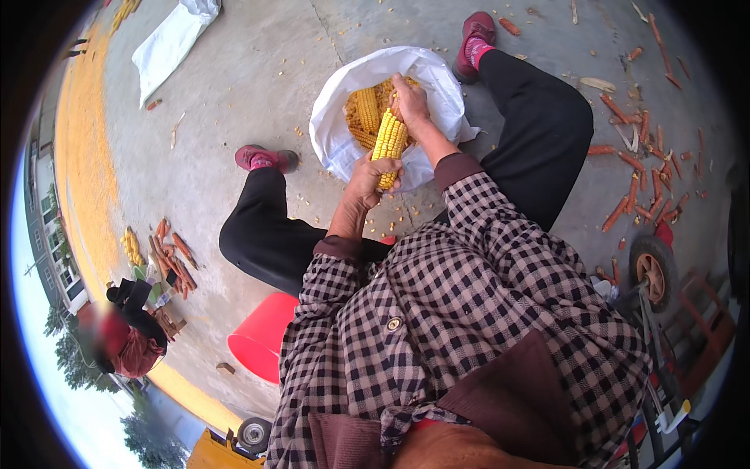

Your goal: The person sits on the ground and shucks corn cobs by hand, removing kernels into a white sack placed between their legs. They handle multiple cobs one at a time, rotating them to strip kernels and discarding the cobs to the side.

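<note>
Over an open white woven sack (pixel 331 126) on the concrete, I hold a yellow ear of corn (pixel 389 138). My left hand (pixel 376 176) is wrapped around its lower end, close to my body. My right hand (pixel 410 102) grips at the far end, where a brownish, bare-looking part shows between the fingers; whether this is the same ear or a separate cob I cannot tell. Inside the sack lie more ears of corn (pixel 367 110) and loose kernels around them. The sack stands between my feet.
Stripped red cobs (pixel 633 193) lie scattered at right, near a wheel (pixel 649 269). Another cob pile (pixel 176 258) and a crouching person (pixel 132 340) are at left. A red plastic bucket (pixel 263 337) is beside me. Kernels cover a long strip (pixel 85 158); a white sack (pixel 170 50) lies upper left.
</note>
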Demonstrator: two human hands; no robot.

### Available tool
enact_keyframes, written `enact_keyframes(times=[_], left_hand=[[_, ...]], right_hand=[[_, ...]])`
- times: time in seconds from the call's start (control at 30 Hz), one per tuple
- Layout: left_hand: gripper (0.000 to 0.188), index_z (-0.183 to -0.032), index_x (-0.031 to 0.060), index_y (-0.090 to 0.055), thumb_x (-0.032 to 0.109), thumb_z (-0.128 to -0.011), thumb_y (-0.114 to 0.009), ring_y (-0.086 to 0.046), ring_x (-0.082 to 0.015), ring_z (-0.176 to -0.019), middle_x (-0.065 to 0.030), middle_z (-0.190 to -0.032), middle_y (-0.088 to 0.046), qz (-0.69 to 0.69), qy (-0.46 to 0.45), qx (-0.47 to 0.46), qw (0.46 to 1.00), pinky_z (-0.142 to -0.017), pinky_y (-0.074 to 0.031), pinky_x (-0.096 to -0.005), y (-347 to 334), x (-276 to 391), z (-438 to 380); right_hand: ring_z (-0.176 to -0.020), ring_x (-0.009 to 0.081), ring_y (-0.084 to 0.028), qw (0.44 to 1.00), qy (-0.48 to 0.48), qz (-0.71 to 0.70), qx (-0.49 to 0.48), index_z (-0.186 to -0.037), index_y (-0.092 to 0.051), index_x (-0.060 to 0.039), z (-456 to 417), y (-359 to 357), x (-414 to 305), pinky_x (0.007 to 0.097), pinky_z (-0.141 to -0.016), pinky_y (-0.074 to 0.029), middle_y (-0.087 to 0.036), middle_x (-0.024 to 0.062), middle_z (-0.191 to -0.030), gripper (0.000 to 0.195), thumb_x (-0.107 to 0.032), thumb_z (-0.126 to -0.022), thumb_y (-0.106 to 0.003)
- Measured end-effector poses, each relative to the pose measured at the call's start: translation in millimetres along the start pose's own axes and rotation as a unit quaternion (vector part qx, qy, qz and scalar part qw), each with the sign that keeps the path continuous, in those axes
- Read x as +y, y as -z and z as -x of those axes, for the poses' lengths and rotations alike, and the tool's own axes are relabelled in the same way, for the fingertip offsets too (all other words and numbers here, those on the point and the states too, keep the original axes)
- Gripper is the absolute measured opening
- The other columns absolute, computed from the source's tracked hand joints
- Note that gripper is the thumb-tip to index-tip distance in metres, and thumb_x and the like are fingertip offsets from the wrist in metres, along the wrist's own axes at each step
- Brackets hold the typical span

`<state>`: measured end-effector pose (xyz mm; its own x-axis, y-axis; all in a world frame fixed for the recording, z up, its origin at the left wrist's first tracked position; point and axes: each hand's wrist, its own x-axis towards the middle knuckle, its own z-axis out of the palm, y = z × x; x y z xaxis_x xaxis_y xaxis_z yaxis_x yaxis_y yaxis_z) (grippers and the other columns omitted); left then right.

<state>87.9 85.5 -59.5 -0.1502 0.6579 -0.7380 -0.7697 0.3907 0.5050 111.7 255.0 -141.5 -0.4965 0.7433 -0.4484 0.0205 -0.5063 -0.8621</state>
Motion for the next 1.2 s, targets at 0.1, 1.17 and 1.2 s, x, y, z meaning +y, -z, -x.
enact_keyframes(times=[0.1, 1.17, 1.2], left_hand=[[0.037, -0.106, 0.0011, -0.05, 0.004, -0.073, -0.067, -0.058, -0.0173, -0.051, -0.0104, -0.074, -0.061, 0.001, -0.002, 0.012, 1.0, -0.044, -0.048, -0.0269, -2, -1, 0], [0.071, -0.129, 0.005, -0.045, 0.059, -0.083, -0.053, -0.057, -0.0411, -0.1, -0.0248, -0.112, -0.053, -0.562, -0.246, 0.23, 0.756, -0.082, -0.046, -0.048, 0, -8, -10], [0.068, -0.128, 0.0028, -0.046, 0.058, -0.087, -0.047, -0.055, -0.0421, -0.103, -0.0278, -0.117, -0.052, -0.532, -0.23, 0.216, 0.786, -0.087, -0.044, -0.0466, 4, -9, -15]], right_hand=[[-0.05, 0.018, -0.055, 0.988, -0.084, -0.127, -0.012, -0.084, -0.058, -0.0022, -2, 9, 10, 0.0299, -0.051, -0.048, -0.056, 0.0066, -0.062, 0.056, -0.058, -0.088, -0.051], [-0.075, 0.0365, -0.064, 0.939, -0.265, -0.218, 0.004, -0.116, -0.048, 0.0023, -12, 9, 48, 0.0487, -0.063, -0.055, -0.063, 0.0226, -0.091, 0.065, -0.057, -0.092, -0.037], [-0.073, 0.0357, -0.065, 0.924, -0.269, -0.266, -0.062, -0.106, -0.047, 0.0054, -12, 12, 50, 0.0458, -0.062, -0.057, -0.062, 0.0212, -0.082, 0.06, -0.053, -0.094, -0.036]])
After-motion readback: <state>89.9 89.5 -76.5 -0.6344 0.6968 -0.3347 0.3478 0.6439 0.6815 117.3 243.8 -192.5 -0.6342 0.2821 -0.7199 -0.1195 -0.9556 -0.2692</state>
